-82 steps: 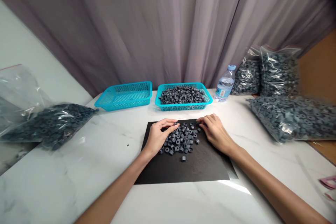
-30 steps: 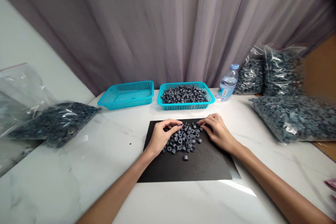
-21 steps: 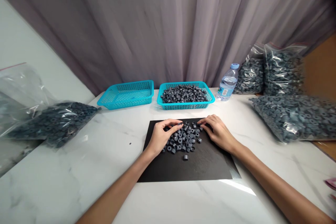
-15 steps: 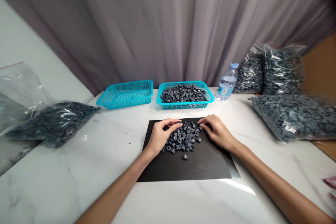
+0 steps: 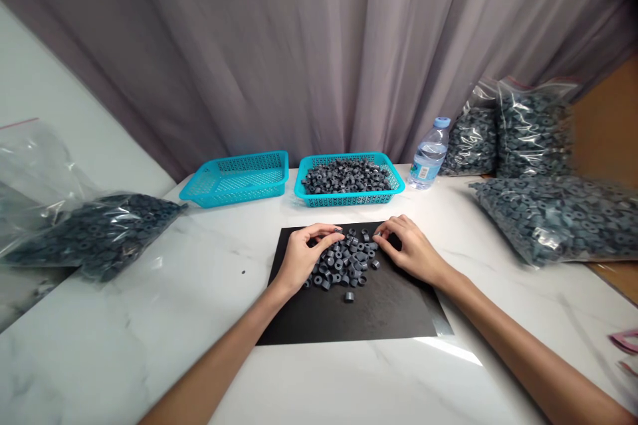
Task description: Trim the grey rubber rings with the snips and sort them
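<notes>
A heap of small dark grey plastic ring-shaped pieces (image 5: 351, 262) lies on a black mat (image 5: 349, 319) in front of me. At the heap's far left, my left hand (image 5: 304, 254) curves with thumb and fingertips around one grey piece, partly hidden by the fingers. Across the heap, my right hand (image 5: 409, 247) pinches another small grey piece (image 5: 377, 235) at its far right edge. One single piece (image 5: 349, 297) stands apart on the mat, nearer to me.
Behind the mat are a blue basket (image 5: 234, 198) at left and another blue basket (image 5: 349, 199) filled with grey pieces. A water bottle (image 5: 428, 156) stands beside it. Bags of pieces lie at left (image 5: 114, 232) and right (image 5: 558, 219).
The whole view has shifted slightly. Both hands stay at the far edges of the heap with nearly the same grip; the heap looks unchanged.
</notes>
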Demonstrator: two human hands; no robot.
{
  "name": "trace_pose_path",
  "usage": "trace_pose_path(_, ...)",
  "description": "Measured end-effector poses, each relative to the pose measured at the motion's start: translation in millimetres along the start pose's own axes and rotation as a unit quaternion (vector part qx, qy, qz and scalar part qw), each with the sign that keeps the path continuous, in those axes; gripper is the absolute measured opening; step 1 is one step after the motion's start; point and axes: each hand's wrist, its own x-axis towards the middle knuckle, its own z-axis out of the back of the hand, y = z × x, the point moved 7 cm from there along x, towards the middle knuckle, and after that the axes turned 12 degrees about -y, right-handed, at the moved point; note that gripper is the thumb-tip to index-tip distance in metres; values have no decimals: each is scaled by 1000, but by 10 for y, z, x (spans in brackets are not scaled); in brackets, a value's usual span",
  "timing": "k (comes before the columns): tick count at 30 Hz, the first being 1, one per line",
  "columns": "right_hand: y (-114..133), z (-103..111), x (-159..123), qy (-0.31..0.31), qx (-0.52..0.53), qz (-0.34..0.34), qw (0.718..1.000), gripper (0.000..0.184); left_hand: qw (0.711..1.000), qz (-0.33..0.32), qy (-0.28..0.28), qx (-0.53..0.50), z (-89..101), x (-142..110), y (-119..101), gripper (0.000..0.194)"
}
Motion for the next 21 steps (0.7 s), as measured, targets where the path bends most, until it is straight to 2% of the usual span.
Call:
trace_pose_path(4, -17, 28, 3, -17, 1, -11, 1000, 20, 1000, -3, 12, -8, -15, 2, 7, 23)
trace_pose_path(21, -133, 56, -34, -50, 23, -36, 998, 24, 1000, -6, 2, 8, -4, -30, -52, 22)
